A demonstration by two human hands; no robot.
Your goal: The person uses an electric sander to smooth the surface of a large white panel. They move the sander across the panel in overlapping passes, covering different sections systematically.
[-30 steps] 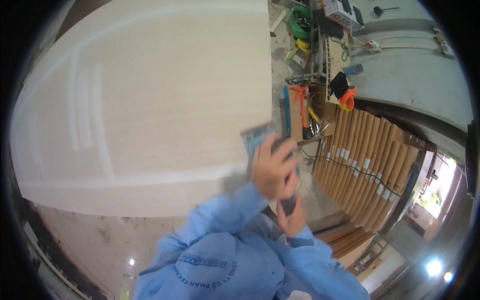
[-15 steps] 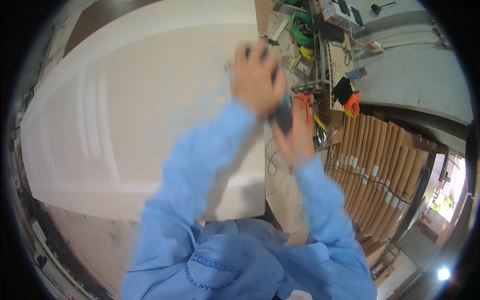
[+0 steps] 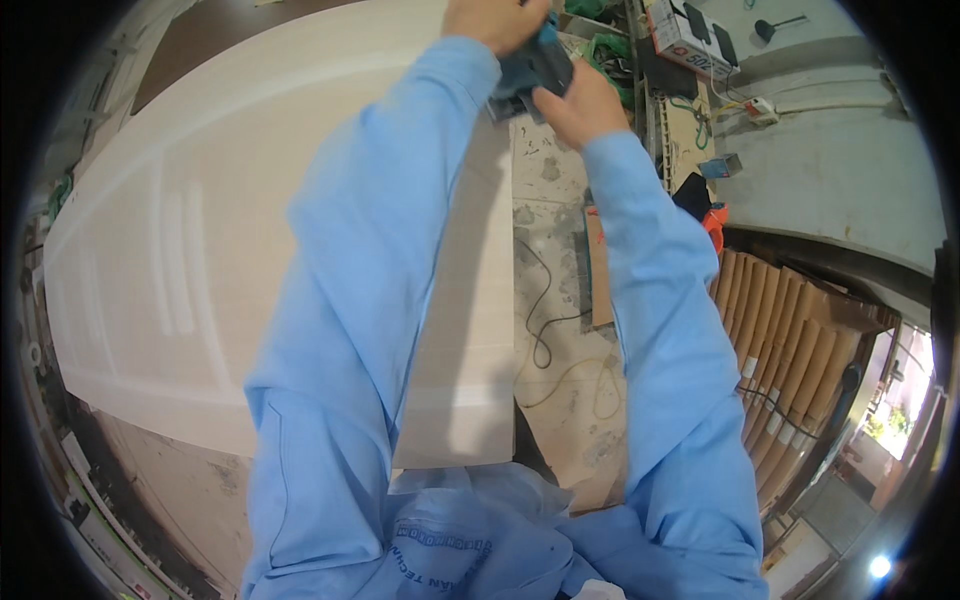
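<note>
A large pale, smooth board [image 3: 270,230] lies in front of me, stretching to the left. At the far end of its right edge, a teal and black handheld power tool [image 3: 532,72] sits by the edge. My left hand [image 3: 490,22] grips its upper part from the left, and some of those fingers run out of the picture. The right hand [image 3: 586,105] is closed round its near right side, with the thumb along the dark body. Both arms are stretched far forward. Whether the tool touches the board cannot be made out.
On the floor right of the board lie a black cord [image 3: 545,300] and a thin yellowish cord [image 3: 607,395]. Flat brown cardboard pieces [image 3: 775,335] stand packed together farther right. Beyond my right hand is a cluttered bench with a green bag [image 3: 607,62] and a box [image 3: 690,42].
Both hands have moved away from me along the board's right edge, taking the power tool with them. My arms are now straighter, and the floor cords show more between them.
</note>
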